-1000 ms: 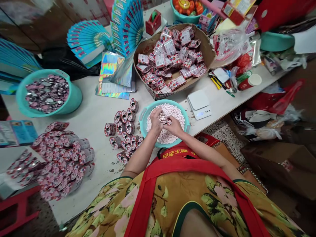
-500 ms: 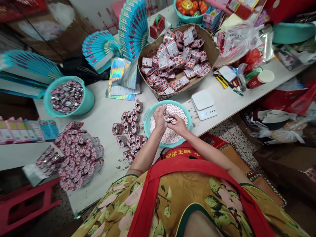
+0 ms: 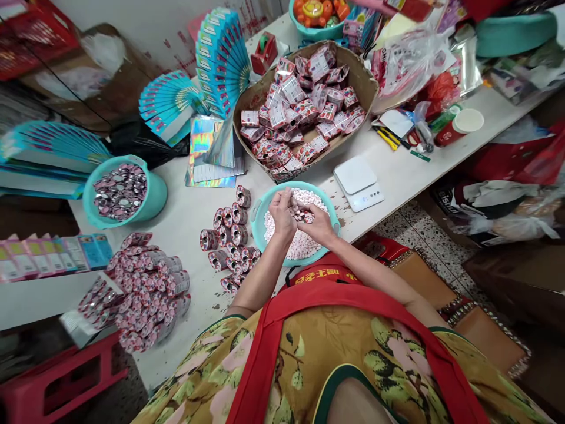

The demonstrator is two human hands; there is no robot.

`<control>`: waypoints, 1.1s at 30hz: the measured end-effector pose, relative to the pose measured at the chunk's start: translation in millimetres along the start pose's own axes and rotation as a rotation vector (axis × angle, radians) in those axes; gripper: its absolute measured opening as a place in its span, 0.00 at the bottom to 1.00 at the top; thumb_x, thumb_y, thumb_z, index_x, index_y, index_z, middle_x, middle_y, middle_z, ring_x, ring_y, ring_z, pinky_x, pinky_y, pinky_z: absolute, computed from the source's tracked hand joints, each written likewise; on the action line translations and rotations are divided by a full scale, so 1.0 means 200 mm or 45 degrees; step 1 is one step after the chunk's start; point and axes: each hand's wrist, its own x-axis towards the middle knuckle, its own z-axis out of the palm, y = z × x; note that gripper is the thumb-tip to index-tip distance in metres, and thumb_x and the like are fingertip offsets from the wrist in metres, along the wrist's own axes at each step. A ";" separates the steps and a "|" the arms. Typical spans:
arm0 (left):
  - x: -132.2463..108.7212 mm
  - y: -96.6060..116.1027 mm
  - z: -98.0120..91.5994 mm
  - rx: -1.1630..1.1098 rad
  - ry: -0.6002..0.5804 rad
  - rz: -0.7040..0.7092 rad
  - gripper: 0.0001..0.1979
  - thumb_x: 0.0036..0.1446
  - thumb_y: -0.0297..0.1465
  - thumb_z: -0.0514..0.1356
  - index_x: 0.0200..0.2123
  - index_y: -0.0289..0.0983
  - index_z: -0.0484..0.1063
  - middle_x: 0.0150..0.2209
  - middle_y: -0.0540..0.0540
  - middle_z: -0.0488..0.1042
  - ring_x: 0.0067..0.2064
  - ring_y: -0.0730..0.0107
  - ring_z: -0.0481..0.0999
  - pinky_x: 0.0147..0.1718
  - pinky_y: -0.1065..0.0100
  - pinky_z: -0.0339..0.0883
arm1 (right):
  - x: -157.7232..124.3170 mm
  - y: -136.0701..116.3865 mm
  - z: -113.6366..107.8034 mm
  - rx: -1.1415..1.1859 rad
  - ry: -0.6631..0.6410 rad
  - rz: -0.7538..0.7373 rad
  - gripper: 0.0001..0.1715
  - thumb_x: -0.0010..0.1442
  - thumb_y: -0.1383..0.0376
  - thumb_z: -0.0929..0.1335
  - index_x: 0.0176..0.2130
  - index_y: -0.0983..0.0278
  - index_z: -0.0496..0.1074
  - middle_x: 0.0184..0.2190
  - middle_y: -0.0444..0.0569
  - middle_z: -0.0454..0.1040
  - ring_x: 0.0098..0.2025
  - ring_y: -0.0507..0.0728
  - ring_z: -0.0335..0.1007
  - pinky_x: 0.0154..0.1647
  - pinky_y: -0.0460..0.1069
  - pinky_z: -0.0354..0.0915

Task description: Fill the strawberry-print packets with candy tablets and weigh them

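**A:** Where r the hands?

**B:** Both over the round teal plastic bowl (image 3: 258,207), at the near edge of the white worktop (image 3: 185,206). Bowl's full of little white and pink sweets (image 3: 302,246).

**A:** What's the right hand (image 3: 320,225) doing?

**B:** It grips a small round red-and-silver tin (image 3: 305,217), fingers wrapped round it. Tin's up above the sweets, right btwn the 2 hands.

**A:** And the left hand (image 3: 282,213)?

**B:** Curled shut on a few sweets, held right up against the tin. Can't tell if the tin has any sweets in it yet, too small to see.

**A:** What's near the bowl?

**B:** Just left of it, a bunch of open tins on their sides (image 3: 229,235). Further left, a big heap of more tins (image 3: 145,288). Behind that, a teal plastic bucket (image 3: 155,194) w/ shiny round lids (image 3: 120,189) in it.

**A:** Anything else?

**B:** Flat white scale (image 3: 357,182), just right of the bowl and a bit behind it. Brown cardboard box (image 3: 368,82) behind the bowl, w/ lots of red and white packets (image 3: 300,112) inside.
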 end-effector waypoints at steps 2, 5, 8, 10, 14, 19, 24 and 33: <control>0.00 0.00 0.02 0.003 -0.013 -0.030 0.18 0.56 0.44 0.65 0.26 0.36 0.67 0.17 0.55 0.63 0.18 0.79 0.65 0.18 0.75 0.56 | 0.00 0.00 -0.01 0.013 0.017 -0.009 0.18 0.48 0.59 0.72 0.41 0.61 0.73 0.40 0.46 0.78 0.42 0.58 0.74 0.47 0.52 0.68; 0.00 0.00 0.03 -0.018 -0.018 -0.045 0.17 0.56 0.43 0.65 0.27 0.36 0.69 0.18 0.54 0.65 0.18 0.79 0.65 0.16 0.76 0.53 | 0.01 0.02 -0.01 0.025 0.025 -0.024 0.17 0.49 0.59 0.72 0.40 0.60 0.72 0.39 0.45 0.78 0.42 0.57 0.74 0.46 0.51 0.68; 0.01 -0.02 0.03 -0.023 -0.086 -0.066 0.15 0.56 0.41 0.65 0.28 0.36 0.69 0.18 0.54 0.65 0.18 0.79 0.63 0.15 0.76 0.50 | 0.02 0.05 -0.02 0.027 0.027 -0.016 0.15 0.49 0.60 0.71 0.39 0.60 0.71 0.38 0.45 0.77 0.40 0.56 0.72 0.45 0.50 0.67; 0.01 -0.03 0.03 -0.012 -0.126 -0.082 0.15 0.56 0.41 0.65 0.29 0.36 0.70 0.19 0.53 0.65 0.18 0.79 0.63 0.15 0.76 0.51 | 0.03 0.07 -0.02 0.028 0.011 0.002 0.15 0.49 0.60 0.71 0.38 0.61 0.71 0.36 0.44 0.76 0.38 0.56 0.71 0.44 0.49 0.66; 0.01 -0.05 0.04 0.023 -0.123 -0.065 0.14 0.54 0.40 0.67 0.28 0.36 0.70 0.20 0.53 0.65 0.21 0.77 0.68 0.20 0.75 0.59 | 0.07 0.11 -0.02 0.016 -0.014 0.058 0.16 0.48 0.58 0.72 0.37 0.61 0.69 0.34 0.43 0.75 0.36 0.55 0.70 0.41 0.49 0.66; 0.03 -0.06 0.07 0.050 -0.187 -0.044 0.14 0.52 0.40 0.67 0.28 0.36 0.71 0.17 0.55 0.59 0.17 0.81 0.54 0.16 0.76 0.48 | 0.09 0.14 -0.04 0.135 -0.061 0.033 0.18 0.48 0.60 0.71 0.41 0.60 0.71 0.39 0.45 0.77 0.41 0.56 0.73 0.47 0.50 0.68; 0.10 -0.12 -0.05 0.327 -0.048 0.137 0.13 0.58 0.42 0.62 0.29 0.39 0.70 0.17 0.56 0.55 0.19 0.76 0.54 0.20 0.74 0.52 | 0.13 0.19 -0.22 0.214 -0.087 0.065 0.21 0.48 0.61 0.73 0.44 0.61 0.72 0.41 0.46 0.77 0.43 0.57 0.74 0.48 0.51 0.69; 0.28 -0.57 -0.26 1.588 -0.181 0.416 0.13 0.59 0.40 0.60 0.43 0.40 0.75 0.51 0.37 0.71 0.57 0.48 0.65 0.61 0.48 0.53 | 0.65 0.69 -0.82 -0.173 0.519 0.083 0.24 0.52 0.54 0.72 0.46 0.61 0.71 0.45 0.51 0.74 0.49 0.62 0.70 0.56 0.58 0.65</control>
